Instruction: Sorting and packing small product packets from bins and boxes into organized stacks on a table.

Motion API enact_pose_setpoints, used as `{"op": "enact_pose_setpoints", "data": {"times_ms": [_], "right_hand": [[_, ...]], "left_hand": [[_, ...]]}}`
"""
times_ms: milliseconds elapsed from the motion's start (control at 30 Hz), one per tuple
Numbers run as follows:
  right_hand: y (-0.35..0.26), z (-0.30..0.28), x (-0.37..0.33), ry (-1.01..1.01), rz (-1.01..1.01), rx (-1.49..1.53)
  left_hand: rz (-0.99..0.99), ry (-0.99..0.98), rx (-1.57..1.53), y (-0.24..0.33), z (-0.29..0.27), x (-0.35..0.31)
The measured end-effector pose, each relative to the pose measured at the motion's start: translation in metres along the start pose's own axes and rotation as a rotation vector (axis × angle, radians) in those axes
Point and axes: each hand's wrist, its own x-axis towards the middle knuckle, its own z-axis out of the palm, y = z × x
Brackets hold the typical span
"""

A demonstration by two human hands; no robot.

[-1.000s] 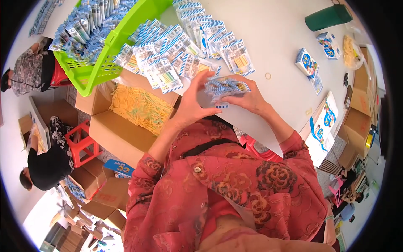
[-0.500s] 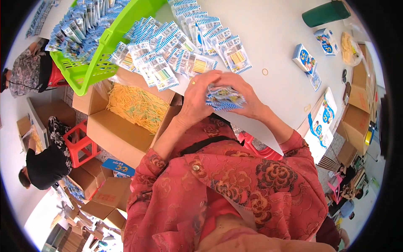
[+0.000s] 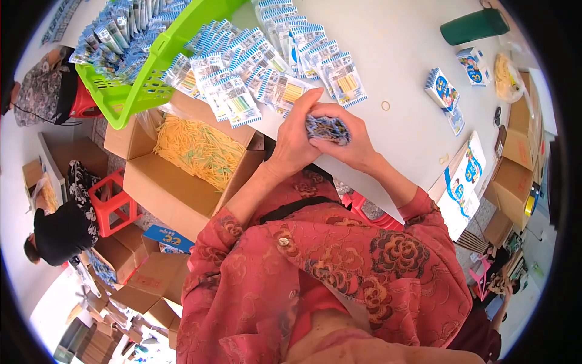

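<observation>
A stack of small blue-and-white packets [image 3: 327, 130] is squeezed between my two hands, just off the table's near edge. My right hand [image 3: 357, 141] curls round the stack, thumb beneath and fingers over the top. My left hand [image 3: 293, 141] presses against its left side, with the thumb or a finger raised; part of its grip is hidden. Beyond my hands, clear-fronted packets [image 3: 284, 91] holding yellow and green sticks lie in overlapping rows. To the left, an open cardboard box [image 3: 173, 185] holds many loose yellow and green sticks [image 3: 197, 151].
A green basket [image 3: 159, 57] full of packets stands at the table's left. Rightward on the white table [image 3: 403, 48] are a rubber band [image 3: 385, 105], small printed boxes [image 3: 442, 90], a dark green bottle [image 3: 474, 27] and a printed bag [image 3: 467, 182]. Two people sit at far left.
The packet stack has been turned and squeezed more compactly, its edges now facing me. My right hand has closed further round it, and my left hand has shifted slightly.
</observation>
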Motion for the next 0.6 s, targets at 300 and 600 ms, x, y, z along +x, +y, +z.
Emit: {"op": "enact_pose_setpoints", "data": {"times_ms": [300, 600], "right_hand": [[-0.004, -0.01, 0.007, -0.078, 0.149, -0.078], [-0.013, -0.017, 0.015, -0.087, 0.012, -0.294]], "left_hand": [[-0.097, -0.092, -0.02, -0.003, -0.012, -0.003], [-0.078, -0.062, 0.023, -0.005, -0.01, -0.002]]}}
